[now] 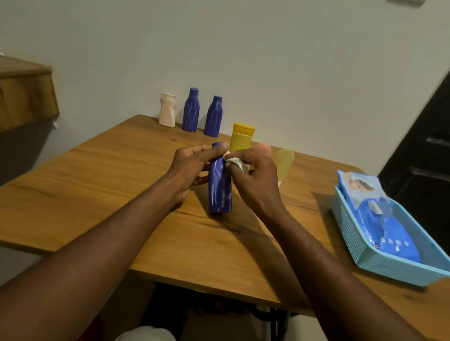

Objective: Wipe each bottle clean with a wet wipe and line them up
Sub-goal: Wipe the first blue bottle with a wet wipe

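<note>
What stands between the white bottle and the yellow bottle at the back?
Two upright bottles: one blue bottle and a second blue bottle beside it, shown in the head view.

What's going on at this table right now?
A person is wiping down bottles. The left hand grips a blue bottle while the right hand pinches a white wipe against its neck. A white bottle and two other blue bottles stand in a row by the wall. A yellow bottle stands behind the hands. The wipes pack sits in a light blue basket.
</note>
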Action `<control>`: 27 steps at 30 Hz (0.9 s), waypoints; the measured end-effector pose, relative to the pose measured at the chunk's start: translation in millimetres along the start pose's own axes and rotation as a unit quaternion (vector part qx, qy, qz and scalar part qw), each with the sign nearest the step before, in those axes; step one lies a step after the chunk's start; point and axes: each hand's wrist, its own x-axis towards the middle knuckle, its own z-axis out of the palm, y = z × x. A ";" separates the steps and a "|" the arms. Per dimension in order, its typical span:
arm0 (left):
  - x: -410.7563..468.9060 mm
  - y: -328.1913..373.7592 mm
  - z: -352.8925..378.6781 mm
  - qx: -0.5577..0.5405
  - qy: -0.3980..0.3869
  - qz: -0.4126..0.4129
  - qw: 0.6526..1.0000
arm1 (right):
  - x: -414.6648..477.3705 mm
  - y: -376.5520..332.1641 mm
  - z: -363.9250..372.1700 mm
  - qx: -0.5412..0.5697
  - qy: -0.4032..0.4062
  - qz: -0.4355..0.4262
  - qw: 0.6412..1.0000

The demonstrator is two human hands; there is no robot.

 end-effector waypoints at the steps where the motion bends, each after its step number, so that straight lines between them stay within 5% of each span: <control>1: 2.1 -0.7 -1.6 -0.003 0.001 -0.001 1.000 | 1.3 2.7 2.6 0.003 -0.012 -0.003 1.000; 12: 19.5 -7.7 -12.5 -0.011 0.029 -0.008 0.999 | 3.6 23.6 14.3 0.038 -0.045 -0.028 0.998; 17: 25.6 -6.6 -20.4 -0.047 0.068 -0.010 0.997 | -12.4 21.5 11.5 -0.012 -0.173 -0.085 0.981; 27: 23.0 -12.3 -12.1 -0.003 -0.006 -0.029 1.000 | 12.3 21.5 14.5 -0.014 -0.037 -0.062 0.997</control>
